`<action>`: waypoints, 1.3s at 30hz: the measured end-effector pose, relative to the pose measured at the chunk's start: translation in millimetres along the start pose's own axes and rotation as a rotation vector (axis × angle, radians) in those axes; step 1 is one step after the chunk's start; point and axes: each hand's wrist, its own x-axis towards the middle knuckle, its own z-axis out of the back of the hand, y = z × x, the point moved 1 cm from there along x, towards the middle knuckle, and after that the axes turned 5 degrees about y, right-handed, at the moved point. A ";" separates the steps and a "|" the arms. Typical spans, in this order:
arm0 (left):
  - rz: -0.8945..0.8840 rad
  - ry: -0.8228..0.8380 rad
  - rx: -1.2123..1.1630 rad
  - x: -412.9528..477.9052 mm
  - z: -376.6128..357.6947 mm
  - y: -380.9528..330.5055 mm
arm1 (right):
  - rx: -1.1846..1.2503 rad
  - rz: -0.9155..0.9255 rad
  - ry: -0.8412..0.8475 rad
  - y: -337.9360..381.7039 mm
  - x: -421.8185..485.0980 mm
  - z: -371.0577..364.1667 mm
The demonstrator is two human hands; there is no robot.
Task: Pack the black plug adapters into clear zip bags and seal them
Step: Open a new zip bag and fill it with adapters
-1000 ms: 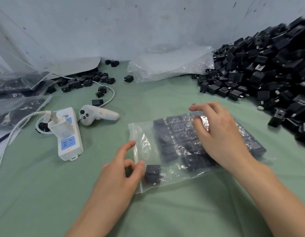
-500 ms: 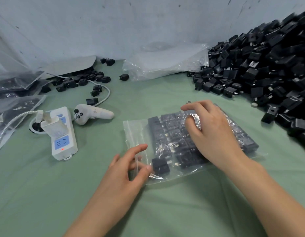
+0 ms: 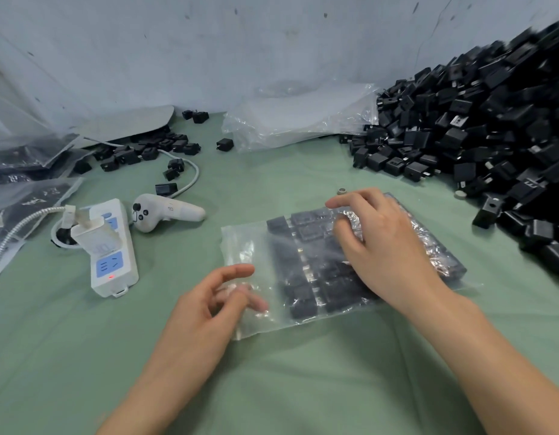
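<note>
— Where do our fingers stand?

— Our left hand (image 3: 206,312) hovers at the left end of the zip bag (image 3: 250,246). Its forefinger and thumb are apart and grip nothing we can make out, though blur hides the tips. Our right hand (image 3: 388,246) lies flat, fingers straight, pressing the plug adapters (image 3: 303,296) through the film.

— And the bag?

— It lies flat on the green table (image 3: 303,387), its long axis running from near left to far right. The adapters fill the right part. The empty strip points left, toward our left fingers, and we judge the mouth to be at that end.

— So which hand closes it?

— The left is nearer, just beside that edge, which runs crosswise, away from us. The right only needs to hold the load down.
</note>
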 end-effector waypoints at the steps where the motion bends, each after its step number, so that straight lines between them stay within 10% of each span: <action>1: 0.012 -0.035 -0.027 2.0 3.9 1.6 | -0.004 -0.002 0.009 -1.1 0.3 0.7; 17: -0.095 -0.416 0.270 16.4 11.8 -13.2 | -0.080 -0.072 0.077 -29.3 10.2 18.6; 24: -0.419 0.037 0.523 106.2 -87.8 -109.4 | 0.218 -0.380 -0.199 -75.1 13.2 46.5; 39: -0.065 0.388 0.851 292.8 -193.0 -133.9 | 0.674 -0.458 -0.246 -113.1 39.2 58.0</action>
